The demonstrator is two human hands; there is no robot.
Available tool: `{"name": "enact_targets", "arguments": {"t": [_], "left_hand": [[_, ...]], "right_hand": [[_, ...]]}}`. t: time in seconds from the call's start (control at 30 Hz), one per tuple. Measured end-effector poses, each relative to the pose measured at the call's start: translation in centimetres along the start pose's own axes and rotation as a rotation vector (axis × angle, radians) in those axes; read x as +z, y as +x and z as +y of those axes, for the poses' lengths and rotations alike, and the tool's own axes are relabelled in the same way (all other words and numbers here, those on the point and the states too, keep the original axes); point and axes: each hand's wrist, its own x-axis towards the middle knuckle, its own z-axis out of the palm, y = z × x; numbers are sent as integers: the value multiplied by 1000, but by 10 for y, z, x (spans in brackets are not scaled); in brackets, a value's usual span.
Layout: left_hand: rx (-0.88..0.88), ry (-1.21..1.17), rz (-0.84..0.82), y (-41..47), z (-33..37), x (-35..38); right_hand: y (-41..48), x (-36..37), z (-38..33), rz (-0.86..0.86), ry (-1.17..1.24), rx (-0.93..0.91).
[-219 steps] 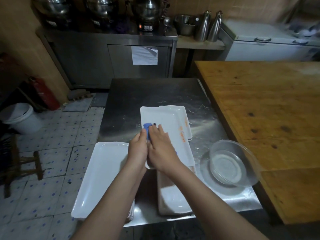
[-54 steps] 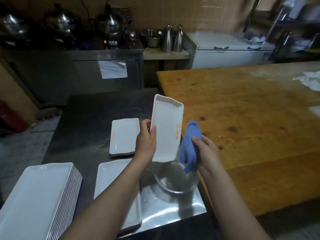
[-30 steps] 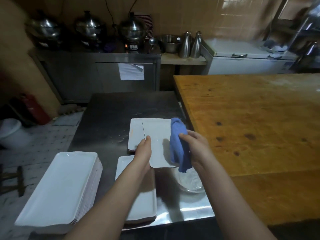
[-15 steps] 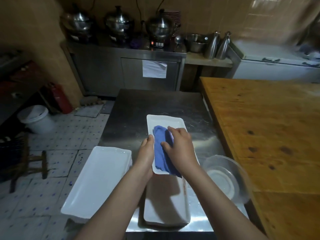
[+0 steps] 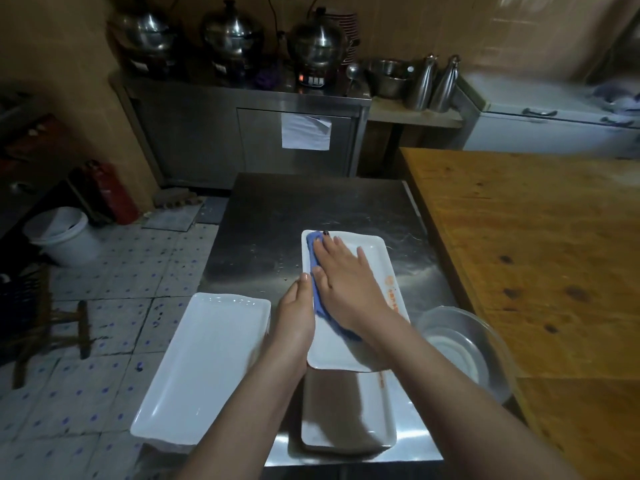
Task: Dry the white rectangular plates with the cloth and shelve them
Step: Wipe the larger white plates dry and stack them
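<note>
Nearest, at 6 o'clock: near plate [image 5: 346, 431], white, flat on steel table [image 5: 277, 220], shaded by both forearms. At 9 o'clock of it, close but not touching: stack [image 5: 204, 362] of white rectangular plates at the table's left edge. At 3 o'clock of near plate, just beside: bowl [image 5: 450, 344], clear, at the table's right edge.

Centre of view: plate [image 5: 375, 252], white, rectangular, long axis running 6 to 12, near end overlapping the near plate's far end. Cannot tell whether its far end rests on the table. Orange print along the 3 o'clock rim.

Left hand [image 5: 294, 317] grasping the plate's 9 o'clock rim, thumb on top at the edge, fingers hidden underneath.

Right hand [image 5: 346, 282] laid flat, fingers straight and spread toward 12, pressing cloth [image 5: 317, 299] onto the plate's upper face. Cloth blue, bunched along the plate's left side, showing past the fingertips at 11 o'clock and behind the wrist at 6.

Farther, at 3 o'clock: wooden table [image 5: 536, 237], set against the steel one.

On the tiled floor at 9 o'clock: stool [image 5: 52, 323]. At 10: white bucket [image 5: 59, 233] and red extinguisher [image 5: 110, 192].

At 12 o'clock: steel cabinet [image 5: 207, 133], paper sheet [image 5: 304, 129] on its door, three lidded pots [image 5: 235, 32] on top. At 1 o'clock: two flasks [image 5: 433, 84]. At 2: white freezer [image 5: 554, 129], blurred.
</note>
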Motion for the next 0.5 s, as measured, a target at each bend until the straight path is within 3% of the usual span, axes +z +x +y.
{"name": "enact_targets", "arguments": {"t": [0.2,0.37,0.5], "left_hand": [[25,-175,12,3,9,-11],[47,-78,-12,4,9,-13],[57,-90,-42,1,10,-12]], "right_hand": [[-19,2,5,4,-81,41],[-32,10,-18,-49,115,-67],[2,8,-10,27,2,-38]]}}
